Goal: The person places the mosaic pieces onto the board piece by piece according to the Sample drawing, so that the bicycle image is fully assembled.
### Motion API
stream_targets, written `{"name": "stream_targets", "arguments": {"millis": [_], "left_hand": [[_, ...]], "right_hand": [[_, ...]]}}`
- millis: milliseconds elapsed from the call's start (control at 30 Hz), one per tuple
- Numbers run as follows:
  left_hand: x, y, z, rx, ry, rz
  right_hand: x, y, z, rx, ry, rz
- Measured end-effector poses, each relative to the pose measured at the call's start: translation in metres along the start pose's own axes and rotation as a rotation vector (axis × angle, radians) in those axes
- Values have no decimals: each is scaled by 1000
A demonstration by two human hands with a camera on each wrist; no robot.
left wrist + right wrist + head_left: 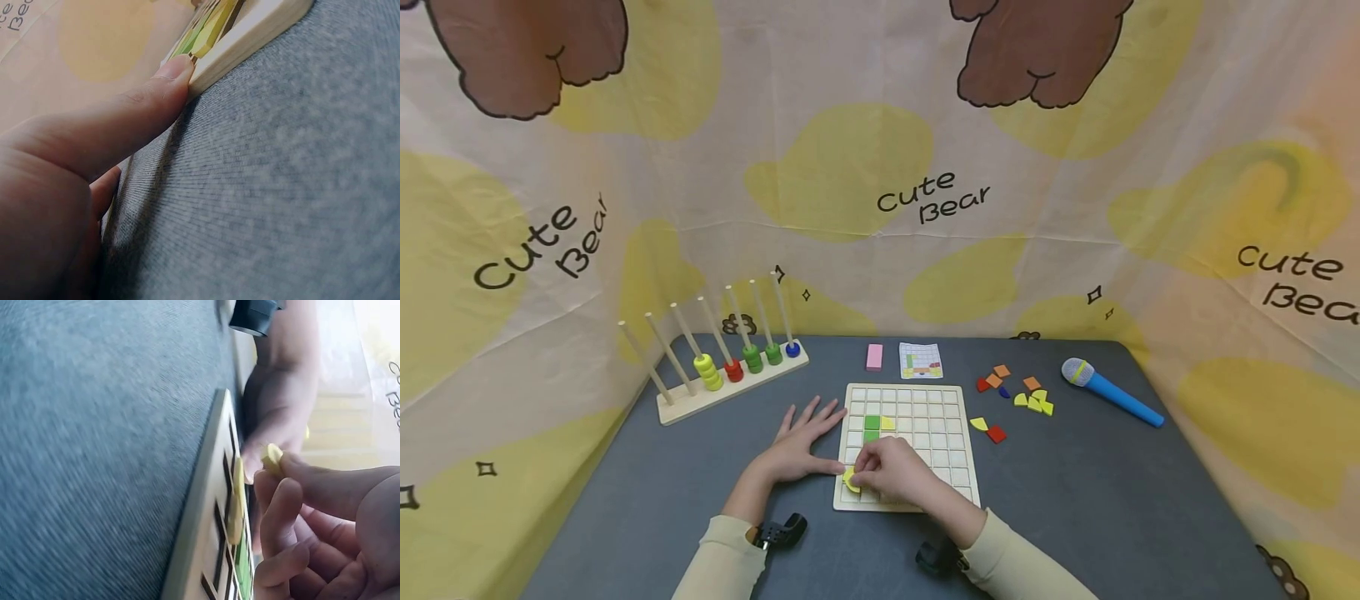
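Note:
My right hand (pixel 895 471) pinches a small yellow piece (pixel 272 457) between thumb and fingertips, over the lower left of a pale wooden grid board (pixel 940 421). In the right wrist view another yellow piece (pixel 236 506) lies on the board, just below the pinched one. Green square tiles (pixel 872 422) and a yellow tile (pixel 887 423) sit in the board's squares. With fingers spread, my left hand (pixel 797 446) rests at the board's left side. Its thumb (pixel 165 87) touches the board's wooden edge (pixel 231 56) in the left wrist view.
Loose yellow pieces (pixel 1034 403), orange squares (pixel 1002 371) and red tiles (pixel 996 434) lie right of the board. Farther right is a blue toy microphone (pixel 1120 398). A pattern card (pixel 921 361) and pink block (pixel 874 357) lie behind; a pegged counting rack (pixel 775 367) stands left.

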State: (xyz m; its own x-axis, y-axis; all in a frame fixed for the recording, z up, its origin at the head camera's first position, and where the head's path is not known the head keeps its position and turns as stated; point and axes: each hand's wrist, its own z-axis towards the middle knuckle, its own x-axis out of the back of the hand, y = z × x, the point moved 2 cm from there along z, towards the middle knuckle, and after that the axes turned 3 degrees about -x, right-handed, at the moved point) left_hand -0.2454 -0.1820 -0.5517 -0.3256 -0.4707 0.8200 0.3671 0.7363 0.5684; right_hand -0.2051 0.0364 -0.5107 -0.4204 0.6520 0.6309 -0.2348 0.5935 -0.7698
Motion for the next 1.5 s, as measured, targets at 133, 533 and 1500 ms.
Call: {"name": "stream_targets", "arguments": {"millis": [133,533,1500], "left_hand": [[0,1,-1,5,2,5],[0,1,-1,1,6,9],[1,4,0,6,6,10]], "right_hand": [[-7,-2,-1,7,6,-67],[-20,-6,1,44,45,-203],[-20,-9,-2,70,45,-371]]}}
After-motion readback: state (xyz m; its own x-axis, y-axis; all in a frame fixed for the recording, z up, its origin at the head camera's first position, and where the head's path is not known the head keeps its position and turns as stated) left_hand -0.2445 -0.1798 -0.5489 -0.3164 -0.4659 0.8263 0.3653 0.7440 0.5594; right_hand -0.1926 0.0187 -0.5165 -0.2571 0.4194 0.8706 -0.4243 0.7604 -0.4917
